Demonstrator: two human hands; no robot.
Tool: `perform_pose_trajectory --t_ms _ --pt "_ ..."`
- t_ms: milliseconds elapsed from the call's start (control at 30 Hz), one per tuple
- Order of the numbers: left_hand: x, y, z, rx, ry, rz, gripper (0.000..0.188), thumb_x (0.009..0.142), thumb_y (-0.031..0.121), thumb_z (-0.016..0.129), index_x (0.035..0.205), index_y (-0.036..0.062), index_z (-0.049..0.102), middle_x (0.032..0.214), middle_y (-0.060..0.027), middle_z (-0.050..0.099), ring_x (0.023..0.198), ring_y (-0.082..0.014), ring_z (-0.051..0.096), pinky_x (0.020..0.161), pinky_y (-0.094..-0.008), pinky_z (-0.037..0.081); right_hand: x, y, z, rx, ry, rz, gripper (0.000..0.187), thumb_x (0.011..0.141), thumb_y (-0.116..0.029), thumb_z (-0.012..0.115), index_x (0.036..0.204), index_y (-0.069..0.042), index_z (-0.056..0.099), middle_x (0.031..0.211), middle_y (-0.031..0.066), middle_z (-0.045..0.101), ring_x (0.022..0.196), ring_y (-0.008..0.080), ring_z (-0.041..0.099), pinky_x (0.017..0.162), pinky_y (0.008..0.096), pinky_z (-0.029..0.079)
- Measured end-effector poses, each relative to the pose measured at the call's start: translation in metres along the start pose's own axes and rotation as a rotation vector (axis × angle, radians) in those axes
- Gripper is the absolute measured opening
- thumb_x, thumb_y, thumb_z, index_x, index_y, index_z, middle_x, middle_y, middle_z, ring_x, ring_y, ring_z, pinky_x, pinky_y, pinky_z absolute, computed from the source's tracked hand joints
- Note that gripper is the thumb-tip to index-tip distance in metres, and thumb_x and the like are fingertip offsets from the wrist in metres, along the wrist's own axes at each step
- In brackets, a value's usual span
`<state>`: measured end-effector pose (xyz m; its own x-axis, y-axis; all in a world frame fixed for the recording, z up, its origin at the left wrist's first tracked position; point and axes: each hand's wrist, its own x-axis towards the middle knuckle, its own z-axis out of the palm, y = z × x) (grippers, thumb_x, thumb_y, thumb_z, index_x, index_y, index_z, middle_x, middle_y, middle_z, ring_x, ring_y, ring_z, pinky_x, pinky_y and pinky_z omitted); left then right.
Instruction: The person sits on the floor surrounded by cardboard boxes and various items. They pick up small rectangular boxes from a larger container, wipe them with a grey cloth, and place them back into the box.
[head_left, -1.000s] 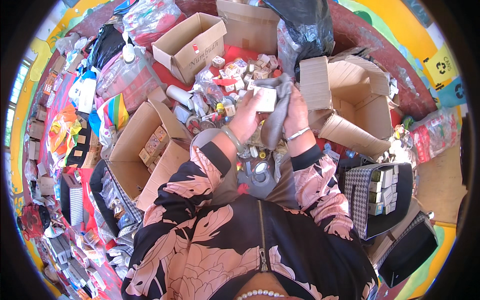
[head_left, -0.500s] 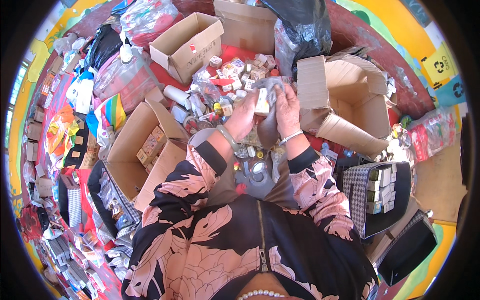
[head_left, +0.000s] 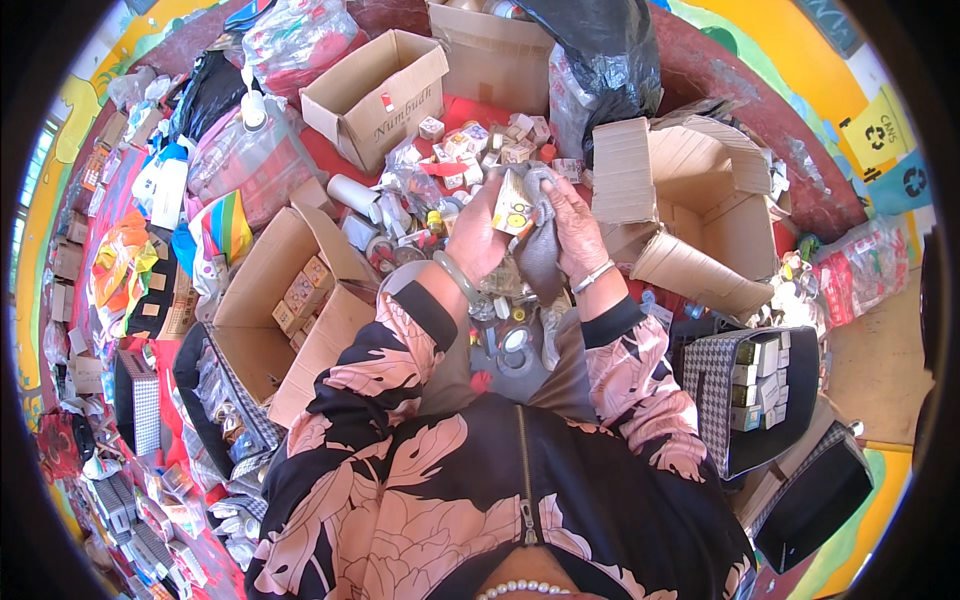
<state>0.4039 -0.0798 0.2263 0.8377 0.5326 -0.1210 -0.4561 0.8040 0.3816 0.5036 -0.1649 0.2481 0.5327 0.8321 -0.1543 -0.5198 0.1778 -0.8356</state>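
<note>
The left hand (head_left: 478, 238) grips a small box (head_left: 514, 206), maybe to hold it steady; the right hand (head_left: 576, 228) grips a gray cloth (head_left: 540, 258) beside it.

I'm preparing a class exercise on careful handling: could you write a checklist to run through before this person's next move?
1. Left hand holds the small printed box: ok.
2. Right hand holds the grey cloth: ok.
3. Printed box clean on every side: cannot tell, fingers and cloth hide parts.
4. Cardboard box at right open: ok, flaps spread.
5. Loose small boxes ahead neatly stacked: not ok, jumbled.
</note>
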Motion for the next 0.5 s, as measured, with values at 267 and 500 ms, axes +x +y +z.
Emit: perform_pose_trajectory --t_ms 267,500 --pt "0.000 -0.004 -0.019 0.727 -0.018 0.083 0.033 0.094 0.032 0.048 0.101 0.0008 0.057 0.090 -0.0014 0.059 0.083 -0.0089 0.056 0.074 -0.0251 0.047 0.020 0.007 -0.027 -0.026 0.044 -0.025 0.020 0.089 -0.004 0.048 0.106 0.000 0.057 0.096 0.0071 0.064 0.085 0.0142 0.061 0.076 0.0253 0.049" --pt "0.004 -0.010 -0.027 0.463 0.269 -0.018 0.030 0.093 0.028 0.049 0.105 0.0002 0.056 0.091 -0.0050 0.060 0.075 -0.0142 0.059 0.068 -0.0295 0.050 0.006 0.002 -0.030 -0.034 -0.133 0.121 0.026 0.094 -0.018 0.047 0.113 -0.003 0.054 0.104 0.0062 0.061 0.092 0.0146 0.059 0.080 0.0277 0.048"
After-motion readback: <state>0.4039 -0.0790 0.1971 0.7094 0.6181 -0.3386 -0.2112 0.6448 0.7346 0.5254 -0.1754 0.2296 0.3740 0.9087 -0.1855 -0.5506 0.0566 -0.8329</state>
